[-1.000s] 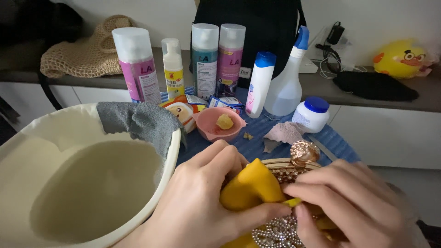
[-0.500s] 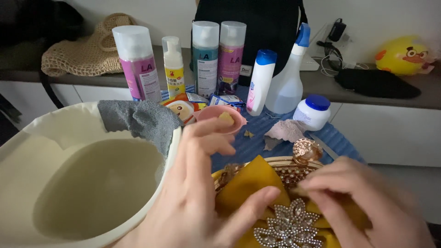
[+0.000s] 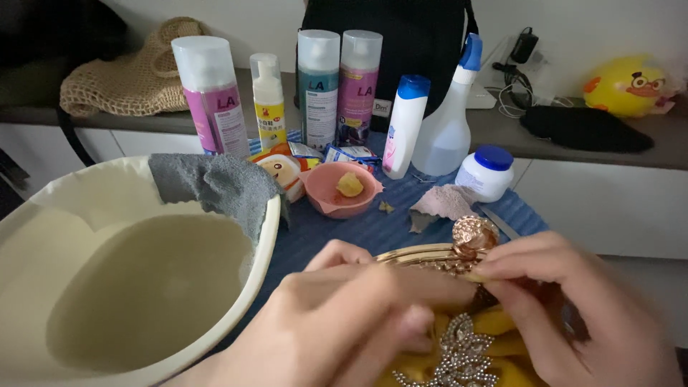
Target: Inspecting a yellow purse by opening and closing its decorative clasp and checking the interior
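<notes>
Gripped yellow clutch (image 3: 494,337) with left hand (image 3: 344,322) and right hand (image 3: 573,308); cream basin (image 3: 236,301) at nine o'clock.

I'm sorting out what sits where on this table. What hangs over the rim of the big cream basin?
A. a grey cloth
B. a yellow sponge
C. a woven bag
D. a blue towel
A: a grey cloth is draped over the far rim of the basin, while the woven bag lies apart on the shelf behind.
</notes>
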